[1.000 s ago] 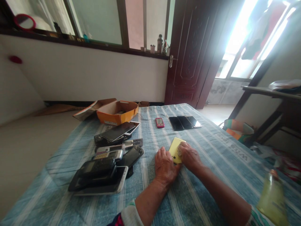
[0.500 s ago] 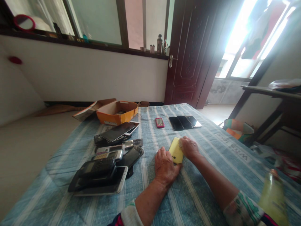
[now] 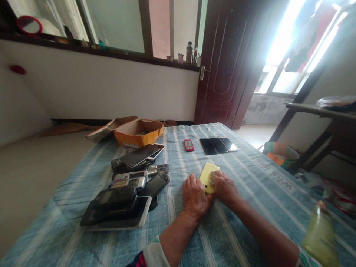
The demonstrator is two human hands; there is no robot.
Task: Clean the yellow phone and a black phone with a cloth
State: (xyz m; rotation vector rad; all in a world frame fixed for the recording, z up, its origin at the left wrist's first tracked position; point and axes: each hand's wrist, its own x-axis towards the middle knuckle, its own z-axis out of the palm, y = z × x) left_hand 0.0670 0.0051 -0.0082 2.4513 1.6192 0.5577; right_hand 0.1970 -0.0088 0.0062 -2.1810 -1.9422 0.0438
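Note:
A yellow phone (image 3: 207, 174) lies face down on the blue striped cloth (image 3: 244, 207). My left hand (image 3: 195, 198) rests at its near left edge, fingers curled against it. Over the phone's right half lies my right hand (image 3: 224, 186), its fingers bent and pressed on the yellow back. To the left sits a heap of several old phones (image 3: 130, 185), some stacked, and farther back lie a small pink phone (image 3: 188, 145) and three dark smartphones (image 3: 218, 145) in a row.
An open orange cardboard box (image 3: 139, 132) stands at the cloth's far left edge. A yellow-green bottle (image 3: 319, 237) stands near right. A dark door (image 3: 228, 63), a window sill with small jars, and a dark table (image 3: 322, 122) at right surround the bed.
My right hand slid forward along the yellow phone to its far end, then came back toward me over its right half. The left hand stayed put.

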